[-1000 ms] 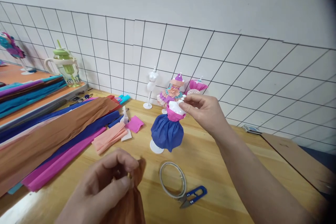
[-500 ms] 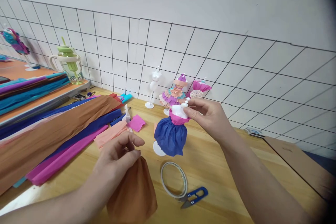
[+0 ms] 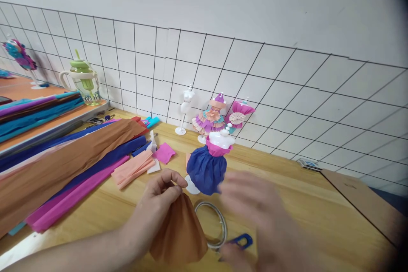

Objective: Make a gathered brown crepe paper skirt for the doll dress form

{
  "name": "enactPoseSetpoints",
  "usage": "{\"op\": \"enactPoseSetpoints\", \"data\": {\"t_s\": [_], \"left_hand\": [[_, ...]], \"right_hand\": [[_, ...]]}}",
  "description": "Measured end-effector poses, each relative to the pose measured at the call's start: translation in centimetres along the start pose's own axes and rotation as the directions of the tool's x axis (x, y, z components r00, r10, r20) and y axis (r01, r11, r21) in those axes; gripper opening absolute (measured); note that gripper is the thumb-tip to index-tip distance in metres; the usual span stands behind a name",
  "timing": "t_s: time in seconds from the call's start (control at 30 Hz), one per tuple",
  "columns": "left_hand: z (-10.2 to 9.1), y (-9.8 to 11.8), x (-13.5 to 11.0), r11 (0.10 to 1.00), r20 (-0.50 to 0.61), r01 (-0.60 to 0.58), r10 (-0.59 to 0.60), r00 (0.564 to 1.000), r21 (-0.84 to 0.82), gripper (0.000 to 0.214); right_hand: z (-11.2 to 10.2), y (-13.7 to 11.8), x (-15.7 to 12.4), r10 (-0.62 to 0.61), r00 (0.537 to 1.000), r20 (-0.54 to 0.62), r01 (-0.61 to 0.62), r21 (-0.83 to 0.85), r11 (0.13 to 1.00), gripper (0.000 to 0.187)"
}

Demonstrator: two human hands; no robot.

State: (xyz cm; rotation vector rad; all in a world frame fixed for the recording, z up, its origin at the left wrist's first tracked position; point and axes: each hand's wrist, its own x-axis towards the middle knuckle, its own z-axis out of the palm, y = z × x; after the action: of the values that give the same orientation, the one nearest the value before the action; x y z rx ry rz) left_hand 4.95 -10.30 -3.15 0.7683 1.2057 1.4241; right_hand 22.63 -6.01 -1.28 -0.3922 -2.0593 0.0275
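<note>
Pinched at its gathered top, a piece of brown crepe paper [image 3: 180, 236] hangs from my left hand [image 3: 159, 199]. My right hand [image 3: 258, 208] is smeared by motion, in front of the blue thread snips [image 3: 245, 241], whose blades it partly covers. Just beyond my hands stands a small white mannequin [image 3: 222, 139] in a pink top and a gathered blue paper skirt [image 3: 206, 171]; neither hand visibly grips it. A roll of narrow tape [image 3: 225, 229] lies flat on the table, its left part hidden behind the brown paper.
Folded crepe paper strips [image 3: 73, 148] lie along the left. Peach paper [image 3: 134, 168] and a pink scrap [image 3: 165, 153] are nearer the middle. A bare mannequin [image 3: 186, 104] and two dressed ones stand by the wall grid. A bottle [image 3: 84, 80] is back left, cardboard [image 3: 357, 197] at right.
My right hand has let go of the mannequin's shoulder and come down toward me. The mannequin stands more upright. My left hand has moved right with the brown paper.
</note>
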Motion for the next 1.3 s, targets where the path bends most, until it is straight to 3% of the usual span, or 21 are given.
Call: {"op": "enactPoseSetpoints", "data": {"t_s": [0.07,0.13,0.27,0.53,0.77,1.0,1.3], "left_hand": [[0.4,-0.2,0.1,0.995,-0.007,0.057,-0.058,0.998,-0.087,0.017],[0.7,-0.5,0.3,0.985,-0.030,0.104,-0.109,0.994,-0.141,0.017],[0.9,-1.3,1.0,0.964,-0.039,0.161,-0.173,0.984,-0.213,0.018],[0.9,-2.5,0.9,0.945,-0.042,0.201,-0.219,0.975,-0.257,0.011],[1.0,-2.9,0.8,0.935,-0.081,0.222,-0.253,0.964,-0.277,0.012],[1.3,-3.3,0.6,0.928,-0.075,0.230,-0.263,0.962,-0.294,0.009],[0.7,-4.1,0.7,0.941,-0.075,0.218,-0.244,0.967,-0.258,0.004]], "right_hand": [[2.0,-2.0,-2.4,-0.123,0.991,0.046,0.127,-0.100,0.987,0.030],[4.1,-3.3,-4.0,-0.159,0.982,0.099,0.175,-0.188,0.966,0.032],[6.1,-3.6,-4.6,-0.210,0.977,0.038,0.212,-0.273,0.938,0.027],[4.8,-1.6,-5.8,-0.163,0.986,0.029,0.166,-0.201,0.965,0.027],[5.1,-2.2,-6.4,-0.184,0.979,0.091,0.199,-0.202,0.959,0.029],[5.7,-2.2,-6.0,-0.094,0.994,-0.048,0.086,-0.150,0.985,0.020],[5.5,-1.7,-7.2,-0.166,0.986,0.013,0.166,-0.139,0.976,0.027]]}}
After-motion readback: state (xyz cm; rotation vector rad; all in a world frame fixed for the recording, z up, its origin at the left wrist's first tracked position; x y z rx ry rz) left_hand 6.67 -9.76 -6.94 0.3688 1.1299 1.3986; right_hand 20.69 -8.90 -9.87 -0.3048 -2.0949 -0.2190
